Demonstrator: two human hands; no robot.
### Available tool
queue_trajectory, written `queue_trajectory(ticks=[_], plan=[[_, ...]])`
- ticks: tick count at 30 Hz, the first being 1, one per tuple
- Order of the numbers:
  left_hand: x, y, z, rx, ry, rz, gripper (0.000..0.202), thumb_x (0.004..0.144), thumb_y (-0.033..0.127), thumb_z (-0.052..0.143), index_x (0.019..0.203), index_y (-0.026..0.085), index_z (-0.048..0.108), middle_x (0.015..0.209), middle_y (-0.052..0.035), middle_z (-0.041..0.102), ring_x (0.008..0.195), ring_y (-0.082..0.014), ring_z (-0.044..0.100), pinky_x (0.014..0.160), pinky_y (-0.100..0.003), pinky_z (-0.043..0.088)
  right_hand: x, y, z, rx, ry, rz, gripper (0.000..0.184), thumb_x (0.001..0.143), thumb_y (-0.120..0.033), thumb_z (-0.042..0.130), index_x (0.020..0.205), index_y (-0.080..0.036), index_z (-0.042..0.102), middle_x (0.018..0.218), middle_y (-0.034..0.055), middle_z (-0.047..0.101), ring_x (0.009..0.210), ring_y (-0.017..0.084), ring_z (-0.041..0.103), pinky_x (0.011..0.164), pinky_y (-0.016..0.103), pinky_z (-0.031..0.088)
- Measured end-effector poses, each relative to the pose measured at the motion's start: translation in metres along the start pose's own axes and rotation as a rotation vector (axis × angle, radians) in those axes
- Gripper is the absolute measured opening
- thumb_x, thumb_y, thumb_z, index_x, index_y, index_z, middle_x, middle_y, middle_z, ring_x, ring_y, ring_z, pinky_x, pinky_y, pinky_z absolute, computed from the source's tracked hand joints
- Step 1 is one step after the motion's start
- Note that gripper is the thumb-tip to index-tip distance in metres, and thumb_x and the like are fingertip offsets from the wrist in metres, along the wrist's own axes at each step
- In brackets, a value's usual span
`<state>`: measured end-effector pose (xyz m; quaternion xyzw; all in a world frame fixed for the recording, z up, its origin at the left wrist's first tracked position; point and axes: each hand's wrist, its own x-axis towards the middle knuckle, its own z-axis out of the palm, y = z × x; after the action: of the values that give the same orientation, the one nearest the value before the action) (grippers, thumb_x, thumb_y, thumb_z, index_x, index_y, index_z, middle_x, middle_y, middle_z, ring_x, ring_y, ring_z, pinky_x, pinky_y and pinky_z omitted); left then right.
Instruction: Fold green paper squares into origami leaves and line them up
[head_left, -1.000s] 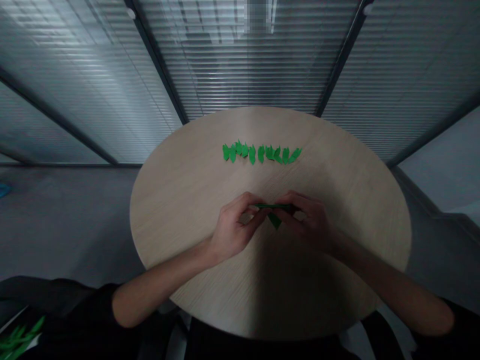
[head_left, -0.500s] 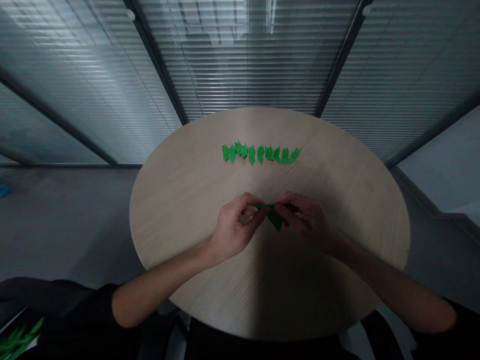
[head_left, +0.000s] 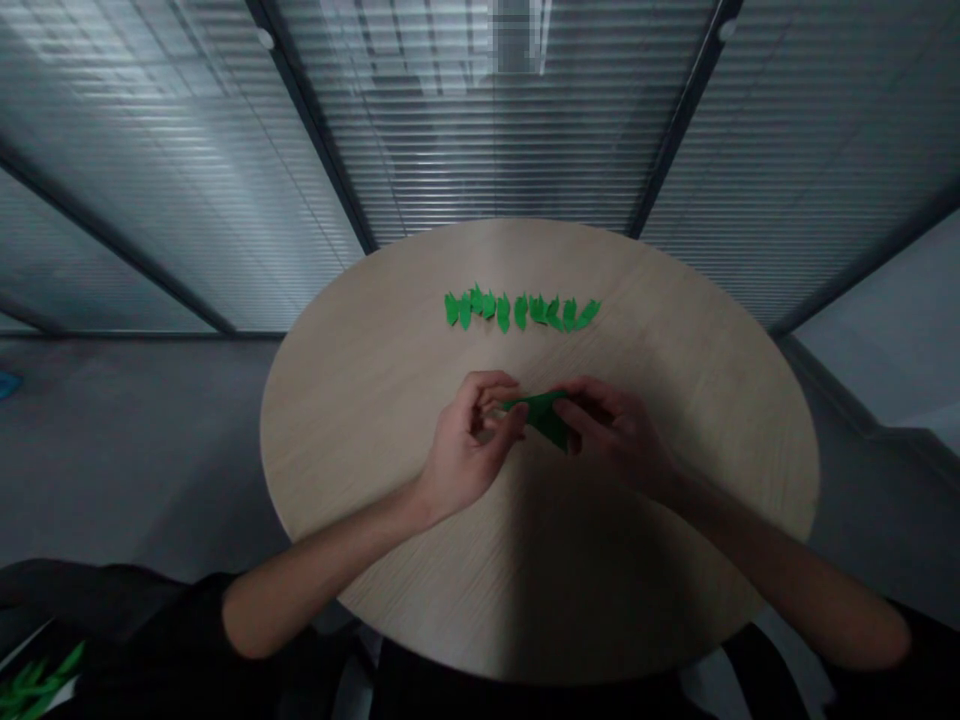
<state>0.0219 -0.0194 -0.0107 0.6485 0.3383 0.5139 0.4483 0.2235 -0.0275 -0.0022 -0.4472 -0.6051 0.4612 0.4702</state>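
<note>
A small piece of green folded paper [head_left: 549, 418] is held between my two hands above the middle of the table. My left hand [head_left: 474, 440] pinches its left end between thumb and fingers. On the other side, my right hand [head_left: 615, 435] grips the right part, with the thumb on the near face. One pointed flap hangs down between the hands. Beyond them, a row of folded green paper pieces [head_left: 503, 312] lies on the table, several of them side by side with pointed tips.
The round wooden table [head_left: 352, 400] stands against glass panels with blinds [head_left: 495, 150]. At the lower left, more green pieces [head_left: 45, 682] lie beside my sleeve. A blue object [head_left: 9, 384] is on the floor at the far left.
The green paper has turned so more of its face shows. My left fingers have loosened and spread a little, and my right hand has risen slightly.
</note>
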Motion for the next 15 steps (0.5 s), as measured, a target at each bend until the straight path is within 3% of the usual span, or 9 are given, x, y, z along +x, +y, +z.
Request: queue_trajectory(ticks=[4,8,15], plan=[[-0.0001,0.0016,-0.0052,0.147,-0.079,0.188,0.032,0.097,0.015,0.059,0.129,0.022,0.055,0.111,-0.0075,0.066,0.088,-0.0149,0.068,0.07,-0.026,0.063,0.0012,-0.0007,-0.0025,-0.032,0.022,-0.041,0.025,0.098,-0.038,0.063,0.11,-0.019,0.075,0.074,0.0003,0.065,0.056,0.01,0.055,0.046,0.02,0.041],[0.0027,0.0043,-0.0079,0.259,-0.188,0.371,0.035,0.092,0.008,0.061,0.125,0.021,0.061,0.124,-0.0115,0.061,0.107,-0.0202,0.066,0.077,-0.03,0.065,0.0028,-0.0031,-0.0042,-0.033,0.012,-0.053,0.026,0.097,-0.033,0.063,0.117,-0.019,0.072,0.076,-0.001,0.061,0.06,0.01,0.053,0.049,0.02,0.04],[0.0033,0.0052,-0.0059,0.318,-0.16,0.344,0.022,0.095,0.008,0.06,0.114,0.019,0.065,0.113,-0.0099,0.066,0.101,-0.0177,0.067,0.074,-0.027,0.062,0.0033,-0.004,-0.0036,0.006,-0.043,-0.036,0.026,0.098,-0.036,0.062,0.117,-0.02,0.066,0.076,-0.0032,0.056,0.058,0.008,0.046,0.049,0.02,0.037]])
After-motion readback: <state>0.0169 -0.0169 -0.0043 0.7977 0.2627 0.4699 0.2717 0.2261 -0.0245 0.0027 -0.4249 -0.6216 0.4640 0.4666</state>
